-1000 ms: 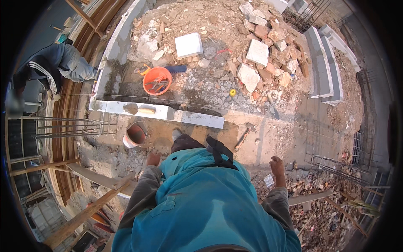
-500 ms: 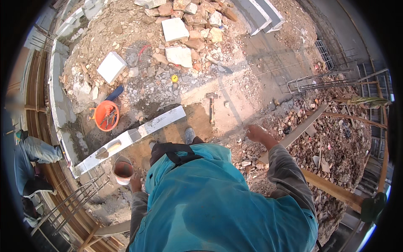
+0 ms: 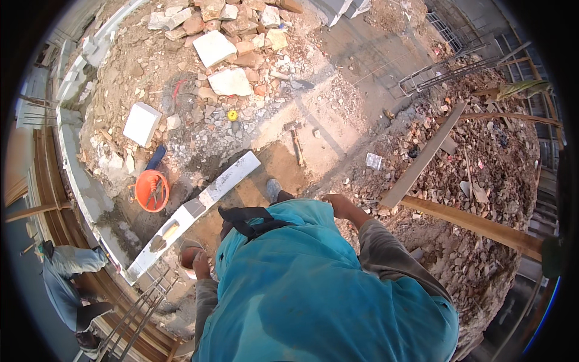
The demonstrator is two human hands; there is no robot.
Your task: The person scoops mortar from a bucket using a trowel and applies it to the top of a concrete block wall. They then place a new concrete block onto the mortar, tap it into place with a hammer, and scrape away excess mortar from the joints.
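Note:
My left hand (image 3: 202,265) hangs beside my body, its fingers closed at the rim of a small bucket (image 3: 188,256) that is pale outside and brownish inside. The grip on the bucket is partly hidden. My right hand (image 3: 339,206) is at the front hem of my teal shirt, fingers curled in, with no object showing in it. Ahead of me a wooden-handled hammer (image 3: 298,145) lies on the sandy ground. To the left runs a low row of white blocks (image 3: 229,178), with a trowel-like tool (image 3: 161,239) on top.
An orange bucket (image 3: 143,188) with tools stands beyond the blocks. A white block (image 3: 142,123) and a stone pile (image 3: 244,27) lie farther off. On the right are rubble (image 3: 500,163), planks (image 3: 425,154) and a white packet (image 3: 373,161). Another person (image 3: 69,283) works at far left.
My right hand has drawn in from the right to my shirt hem. The white packet now shows near where it was. My view has shifted; the small bucket stays by my left hand.

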